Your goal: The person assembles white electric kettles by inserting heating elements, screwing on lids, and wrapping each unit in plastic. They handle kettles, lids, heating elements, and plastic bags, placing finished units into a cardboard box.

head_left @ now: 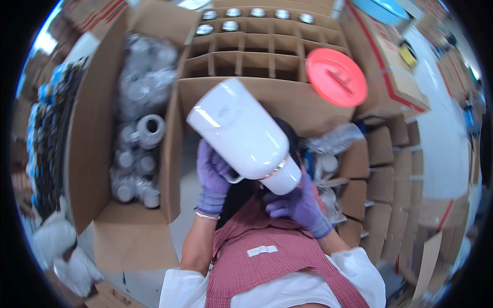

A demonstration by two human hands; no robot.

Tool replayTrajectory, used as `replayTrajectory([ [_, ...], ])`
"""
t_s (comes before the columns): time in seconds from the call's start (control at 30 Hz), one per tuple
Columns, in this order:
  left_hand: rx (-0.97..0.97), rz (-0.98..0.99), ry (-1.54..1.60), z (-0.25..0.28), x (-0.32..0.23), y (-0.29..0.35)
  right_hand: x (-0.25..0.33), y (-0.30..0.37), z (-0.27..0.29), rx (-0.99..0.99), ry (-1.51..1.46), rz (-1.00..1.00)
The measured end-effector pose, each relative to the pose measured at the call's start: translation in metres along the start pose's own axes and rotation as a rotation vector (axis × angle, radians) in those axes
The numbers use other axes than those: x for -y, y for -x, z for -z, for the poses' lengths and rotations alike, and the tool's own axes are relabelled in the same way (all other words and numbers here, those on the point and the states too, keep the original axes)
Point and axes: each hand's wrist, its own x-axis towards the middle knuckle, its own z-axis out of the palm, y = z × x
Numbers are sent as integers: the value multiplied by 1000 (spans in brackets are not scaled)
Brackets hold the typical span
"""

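Nearest, in front of the red apron (280, 233), the right hand (298, 205), gloved in purple, sits just beside and below the narrow end of the white cup (239, 128); its fingers are bent, though whether they press on the cup cannot be told. The left hand (210, 172), also gloved, has its fingers curled in at the handle (234, 179) and appears to be grasping it. The cup is held aslant between the hands, off the right side of the left fingers and up and to the left of the right ones. Its long axis runs from the narrow end, close to the right hand, out to the wide end, up and away to the left; the left hand is the nearer to the handle. To the left stands a long box (92, 138) with wrapped cups (146, 84). Beyond the wide end is the divided box (292, 97), a red lid (326, 69) over its right corner, and silver caps (258, 12) showing in its far cells.
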Motion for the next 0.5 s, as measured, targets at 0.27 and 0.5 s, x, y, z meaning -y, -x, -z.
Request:
replayTrajectory([
  [0.27, 45, 30, -343, 17, -25, 12, 6, 4, -1, 107, 332, -107],
  [0.5, 203, -407, -1724, 56, -106, -68, 115, -20, -18, -237, 1083, 643],
])
